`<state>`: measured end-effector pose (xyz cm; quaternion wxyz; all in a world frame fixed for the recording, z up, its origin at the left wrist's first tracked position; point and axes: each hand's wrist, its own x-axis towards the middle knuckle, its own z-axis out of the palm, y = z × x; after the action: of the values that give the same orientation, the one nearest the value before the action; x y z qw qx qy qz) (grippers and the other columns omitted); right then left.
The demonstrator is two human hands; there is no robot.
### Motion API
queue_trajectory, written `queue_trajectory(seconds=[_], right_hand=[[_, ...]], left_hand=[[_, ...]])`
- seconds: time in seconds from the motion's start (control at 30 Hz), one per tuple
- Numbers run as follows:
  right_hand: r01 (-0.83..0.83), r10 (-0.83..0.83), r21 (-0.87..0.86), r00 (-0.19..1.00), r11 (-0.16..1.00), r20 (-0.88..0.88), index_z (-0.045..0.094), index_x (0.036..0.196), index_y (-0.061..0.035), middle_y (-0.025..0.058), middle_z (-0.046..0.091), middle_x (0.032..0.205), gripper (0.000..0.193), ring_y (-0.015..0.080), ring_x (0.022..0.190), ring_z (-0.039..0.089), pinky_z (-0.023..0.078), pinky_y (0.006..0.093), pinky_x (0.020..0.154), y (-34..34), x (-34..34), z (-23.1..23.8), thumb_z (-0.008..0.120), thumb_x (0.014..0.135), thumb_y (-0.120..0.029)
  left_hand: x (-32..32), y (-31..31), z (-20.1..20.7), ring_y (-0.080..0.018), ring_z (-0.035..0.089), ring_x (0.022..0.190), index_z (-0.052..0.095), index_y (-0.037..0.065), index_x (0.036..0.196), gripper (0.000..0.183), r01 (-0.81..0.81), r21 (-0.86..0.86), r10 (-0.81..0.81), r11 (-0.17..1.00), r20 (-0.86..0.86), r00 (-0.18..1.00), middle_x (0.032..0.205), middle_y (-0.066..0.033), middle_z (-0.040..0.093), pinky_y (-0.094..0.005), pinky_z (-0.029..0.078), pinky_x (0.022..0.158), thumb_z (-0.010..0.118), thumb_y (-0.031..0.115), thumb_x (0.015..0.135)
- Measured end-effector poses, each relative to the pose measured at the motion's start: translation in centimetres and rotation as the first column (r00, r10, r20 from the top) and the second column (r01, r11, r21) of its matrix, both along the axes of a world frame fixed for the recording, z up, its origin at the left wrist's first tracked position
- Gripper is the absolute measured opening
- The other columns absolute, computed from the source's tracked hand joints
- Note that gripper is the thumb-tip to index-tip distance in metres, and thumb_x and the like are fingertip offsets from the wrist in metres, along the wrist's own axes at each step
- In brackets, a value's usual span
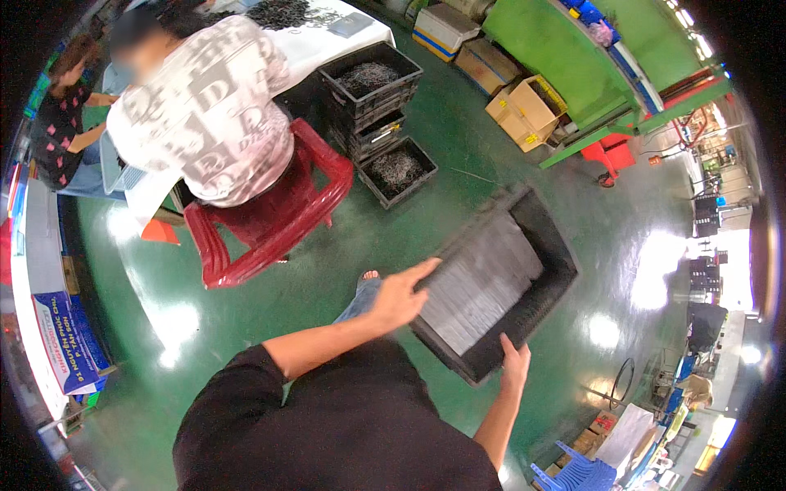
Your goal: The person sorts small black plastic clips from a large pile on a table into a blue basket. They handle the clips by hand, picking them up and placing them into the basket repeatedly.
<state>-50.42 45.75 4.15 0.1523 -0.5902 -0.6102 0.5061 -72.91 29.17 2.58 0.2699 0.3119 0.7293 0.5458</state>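
A black plastic crate (547, 296) is held up in front of me, tilted over the green floor. Packed inside it are flat grey pieces (483, 282) in rows, blurred so that I cannot make out their kind. My left hand (399, 299) is at the crate's left side, fingers closed at the rim and the index finger lying along it. At the near right side, my right hand (514, 364) grips the rim with the thumb over the edge; its other fingers are hidden beneath.
Ahead left, a person (209, 106) sits on a red chair (270, 237) at a white-covered table (364, 34); another person (70, 123) is beyond. Stacked black crates (360, 102) and a low black crate (399, 172) hold small parts. Cardboard boxes (524, 114) stand by green machinery (565, 74).
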Motion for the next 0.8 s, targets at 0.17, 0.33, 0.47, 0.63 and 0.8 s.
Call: queue_trajectory(seconds=[0.17, 0.33, 0.47, 0.63, 0.8], right_hand=[[0.164, -0.169, -0.07, 0.983, 0.984, -0.076, 0.057, 0.1, 0.0073, 0.0096, 0.062, 0.093, 0.027, 0.0202, 0.081, 0.059, 0.045, 0.0302, 0.076, 11.1, -2.4, 1.8, 0.062, 0.076, -0.004], [0.184, -0.186, -0.036, 0.98, 0.982, -0.069, 0.055, 0.102, 0.007, 0.0095, 0.062, 0.092, 0.032, 0.02, 0.079, 0.06, 0.048, 0.033, 0.067, 24.6, -9.0, 1.1, 0.064, 0.075, -0.008], [0.072, -0.064, -0.101, 0.994, 0.992, 0.085, 0.054, 0.106, 0.0028, 0.007, 0.062, 0.09, 0.038, 0.0165, 0.07, 0.06, 0.046, 0.0305, 0.05, 39.1, -16.9, -2.4, 0.066, 0.075, -0.017], [-0.306, 0.324, -0.181, 0.942, 0.935, 0.082, 0.054, 0.103, -0.0002, 0.0049, 0.062, 0.085, 0.033, 0.016, 0.068, 0.06, 0.049, 0.0312, 0.054, 55.2, -32.9, -3.7, 0.065, 0.075, -0.015], [-0.621, 0.64, -0.216, 0.768, 0.753, 0.025, 0.056, 0.094, 0.0026, 0.0062, 0.062, 0.084, 0.027, 0.0185, 0.07, 0.06, 0.049, 0.0323, 0.063, 62.1, -54.2, -4.5, 0.064, 0.071, -0.007]], left_hand=[[-4.8, 13.1, 0.8, -0.025, 0.046, 0.117, 0.046, 0.011, 0.126, 0.057, 0.079, 0.065, -0.09, 0.995, 0.174, 0.981, 0.127, -0.0116, 0.048, -0.0312, 0.038, 0.096, 0.051, 0.001, 0.07], [-11.4, 25.0, 1.0, -0.0299, 0.047, 0.115, 0.045, 0.014, 0.127, 0.056, 0.089, 0.047, -0.094, 0.995, 0.097, 0.991, 0.125, -0.0135, 0.049, -0.0357, 0.037, 0.098, 0.053, 0.003, 0.073], [-17.2, 35.1, -1.3, -0.0306, 0.049, 0.113, 0.045, 0.016, 0.126, 0.058, -0.02, -0.018, 0.02, 1.0, -0.029, 0.999, 0.126, -0.0131, 0.048, -0.0346, 0.042, 0.094, 0.051, 0.001, 0.07], [-24.1, 43.6, -1.1, -0.0294, 0.05, 0.111, 0.048, 0.011, 0.123, 0.054, -0.355, -0.046, 0.356, 0.934, 0.031, 0.934, 0.122, -0.0122, 0.051, -0.0336, 0.042, 0.093, 0.05, 0.0, 0.07], [-32.5, 47.0, -0.4, -0.0354, 0.05, 0.107, 0.041, 0.021, 0.129, 0.054, -0.665, -0.099, 0.668, 0.74, -0.004, 0.744, 0.122, -0.0152, 0.048, -0.04, 0.043, 0.09, 0.056, 0.012, 0.079]])
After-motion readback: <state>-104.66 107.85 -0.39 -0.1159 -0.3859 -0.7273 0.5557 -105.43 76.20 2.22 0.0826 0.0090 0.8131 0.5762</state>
